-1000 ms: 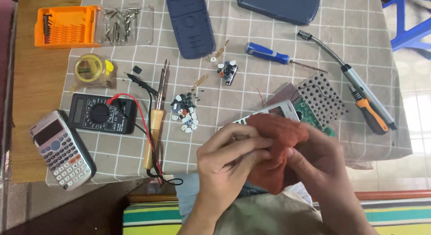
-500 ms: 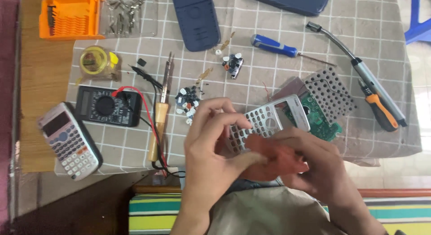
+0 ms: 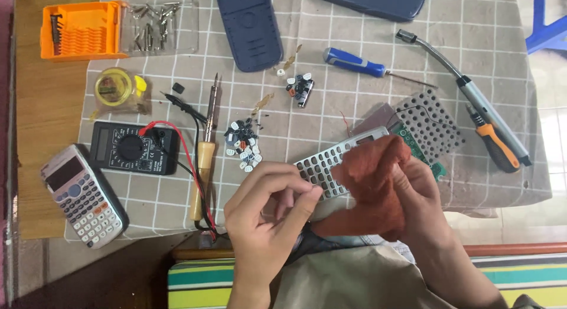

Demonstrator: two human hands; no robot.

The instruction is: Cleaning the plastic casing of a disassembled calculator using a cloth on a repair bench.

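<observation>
The left hand point(image 3: 266, 217) is pinching the grey faceplate point(image 3: 331, 164); the right hand point(image 3: 416, 197) is gripping a rust cloth point(image 3: 372, 173) against it. Keys point(image 3: 243, 145) and board point(image 3: 422, 146) are lying loose, unassembled.

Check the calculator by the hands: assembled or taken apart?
Taken apart. The left hand holds its silver front shell with empty key holes; loose keys and the green circuit board lie separately on the cloth.

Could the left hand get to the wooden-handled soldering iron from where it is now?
Probably yes. The soldering iron lies in the open just beside the left hand, with only meter leads crossing it. But that hand is busy pinching the grey keypad cover, so it would have to let go.
</observation>
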